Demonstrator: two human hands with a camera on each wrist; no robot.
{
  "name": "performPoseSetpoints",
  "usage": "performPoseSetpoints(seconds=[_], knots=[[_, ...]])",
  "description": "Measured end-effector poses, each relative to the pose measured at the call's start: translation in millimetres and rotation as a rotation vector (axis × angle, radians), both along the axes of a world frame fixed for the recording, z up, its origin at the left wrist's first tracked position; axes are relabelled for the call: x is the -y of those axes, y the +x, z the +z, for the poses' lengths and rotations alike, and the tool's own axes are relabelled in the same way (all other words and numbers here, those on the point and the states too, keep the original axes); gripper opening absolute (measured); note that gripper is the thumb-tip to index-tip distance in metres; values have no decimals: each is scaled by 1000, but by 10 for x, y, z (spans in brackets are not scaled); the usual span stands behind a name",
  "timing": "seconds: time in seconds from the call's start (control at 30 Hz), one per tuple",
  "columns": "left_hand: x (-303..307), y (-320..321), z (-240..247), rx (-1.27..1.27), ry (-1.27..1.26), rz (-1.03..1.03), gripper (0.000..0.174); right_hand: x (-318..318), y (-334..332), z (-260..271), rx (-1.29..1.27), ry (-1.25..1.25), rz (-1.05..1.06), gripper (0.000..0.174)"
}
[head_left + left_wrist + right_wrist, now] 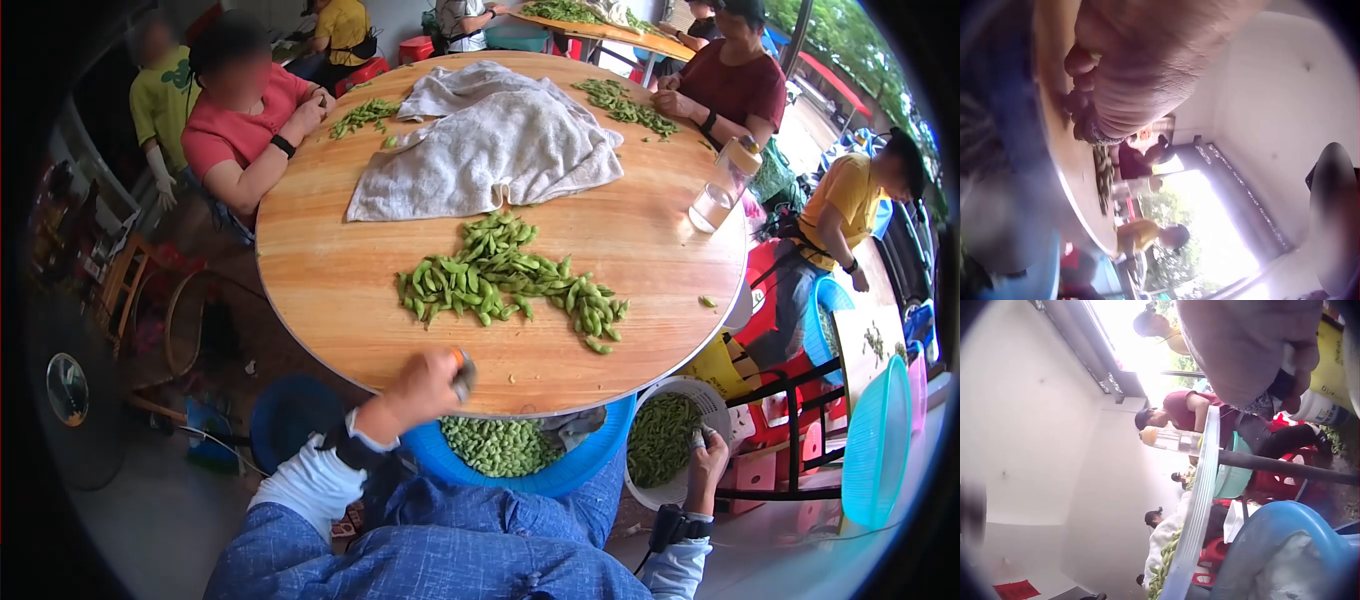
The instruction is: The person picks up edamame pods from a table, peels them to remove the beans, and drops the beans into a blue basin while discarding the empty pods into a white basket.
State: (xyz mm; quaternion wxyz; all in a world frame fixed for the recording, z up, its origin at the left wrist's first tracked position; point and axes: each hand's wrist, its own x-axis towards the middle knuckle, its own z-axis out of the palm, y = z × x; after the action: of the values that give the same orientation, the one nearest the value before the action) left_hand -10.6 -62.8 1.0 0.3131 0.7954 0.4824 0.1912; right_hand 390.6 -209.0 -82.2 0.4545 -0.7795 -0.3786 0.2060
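Note:
My left hand (425, 388) is over the near edge of the round wooden table (330, 290), fingers curled, with something orange and grey at the fingertips; what it holds cannot be made out. In the left wrist view the hand (1141, 69) has its fingers bent inward above the tabletop. My right hand (708, 455) hangs right of the table, above a white basket (722, 408) of green pods (660, 440), its fingers curled. The right wrist view shows that hand (1254, 350) from behind, dark material at the fingers. A pile of pods (490, 275) lies on the table.
A blue basin (590, 455) of shelled green beans (500, 447) stands at my lap, below the table edge. A grey cloth (490, 140) covers the table's middle. A clear bottle (722, 190) stands at the right edge. Several people sit around.

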Motion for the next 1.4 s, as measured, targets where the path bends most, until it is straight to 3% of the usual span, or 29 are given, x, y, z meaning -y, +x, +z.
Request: performPoseSetpoints(seconds=[0.03,0.1,0.2,0.23,0.4,0.6,0.73,0.83,0.97,1.2,1.4], knots=[[139,84,-140,146,27,-81,10,20,37,-61,3,13,-22,15],[370,248,97,-8,186,-283,18,60,177,-263,-18,40,-82,15],[342,354,146,179,186,-342,22,133,284,-286,-36,-42,-92,15],[272,379,162,230,210,-306,26,150,295,-267,-40,-90,-81,15],[-452,513,106,-98,624,-137,17,156,222,-358,-69,-8,-45,15],[-854,667,54,-322,525,-169,10,28,-286,157,-196,122,69,15],[-787,647,28,-214,551,-128,7,-213,-877,651,-319,214,231,16],[-542,598,152,326,-36,-68,10,-388,-1271,797,-493,249,437,22],[-123,474,287,771,-788,-60,10,-615,-1674,1009,-777,146,669,27],[218,349,214,887,-1105,-105,19,-664,-1821,1089,-1088,43,780,19],[234,383,217,850,-1141,-134,18,-613,-1806,1104,-1096,20,751,17]])
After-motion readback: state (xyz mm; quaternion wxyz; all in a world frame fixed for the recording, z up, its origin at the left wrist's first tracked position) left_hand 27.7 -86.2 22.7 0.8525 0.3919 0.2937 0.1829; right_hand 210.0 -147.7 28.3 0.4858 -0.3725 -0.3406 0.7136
